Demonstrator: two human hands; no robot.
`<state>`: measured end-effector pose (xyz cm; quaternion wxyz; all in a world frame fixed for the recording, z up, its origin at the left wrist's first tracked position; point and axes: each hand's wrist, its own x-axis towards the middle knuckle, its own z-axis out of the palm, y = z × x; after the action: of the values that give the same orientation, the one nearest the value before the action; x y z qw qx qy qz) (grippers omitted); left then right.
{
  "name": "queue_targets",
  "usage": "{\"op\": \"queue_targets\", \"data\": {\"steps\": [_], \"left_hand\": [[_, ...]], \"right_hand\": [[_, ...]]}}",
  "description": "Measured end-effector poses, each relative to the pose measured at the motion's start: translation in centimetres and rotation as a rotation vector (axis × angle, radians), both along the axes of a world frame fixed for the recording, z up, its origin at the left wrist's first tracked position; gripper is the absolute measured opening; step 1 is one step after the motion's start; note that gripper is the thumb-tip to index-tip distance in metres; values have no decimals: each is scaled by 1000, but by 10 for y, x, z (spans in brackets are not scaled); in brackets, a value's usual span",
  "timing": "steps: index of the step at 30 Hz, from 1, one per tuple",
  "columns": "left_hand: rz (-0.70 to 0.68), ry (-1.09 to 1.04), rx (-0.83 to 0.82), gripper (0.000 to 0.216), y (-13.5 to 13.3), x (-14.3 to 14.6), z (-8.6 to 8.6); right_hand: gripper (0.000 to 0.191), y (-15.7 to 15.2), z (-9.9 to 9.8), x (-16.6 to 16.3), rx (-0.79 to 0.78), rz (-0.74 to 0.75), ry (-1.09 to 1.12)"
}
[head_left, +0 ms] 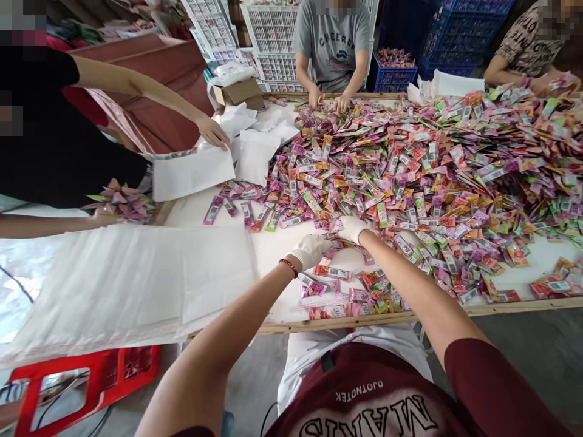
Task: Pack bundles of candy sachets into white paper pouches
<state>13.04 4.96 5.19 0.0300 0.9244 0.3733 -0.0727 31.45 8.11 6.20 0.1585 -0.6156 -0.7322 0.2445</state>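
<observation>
A huge heap of small colourful packets (423,158) covers the white table (282,249). My left hand (311,250), in a white glove with a bead bracelet at the wrist, curls closed at the heap's near edge. My right hand (351,229), also gloved, rests closed on packets just beyond it. What the fingers hold is hidden. Loose packets (332,273) lie below both hands near the wooden table edge (346,321).
A stack of white bags (127,285) lies at my left over a red stool (86,382). A person in black at the left touches white bags (195,170). Two more people work at the far side. White crates (268,36) and blue crates (455,30) stand behind.
</observation>
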Motion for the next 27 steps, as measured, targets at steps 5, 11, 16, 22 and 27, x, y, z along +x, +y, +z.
{"op": "queue_targets", "data": {"steps": [5,11,16,22,27], "left_hand": [[-37,-9,70,36,-1,-15,-3],[-72,14,95,42,0,-15,-16],[-61,-183,78,27,-3,-17,-2],[92,-335,-55,38,-3,30,11],[73,-208,-91,39,5,90,0]], "right_hand": [[30,0,7,8,-5,-80,8],[15,-10,20,56,80,-188,81],[21,-23,14,90,96,-260,137],[35,-25,-2,91,-71,-234,-34],[27,-26,-10,80,-120,-212,-39]]}}
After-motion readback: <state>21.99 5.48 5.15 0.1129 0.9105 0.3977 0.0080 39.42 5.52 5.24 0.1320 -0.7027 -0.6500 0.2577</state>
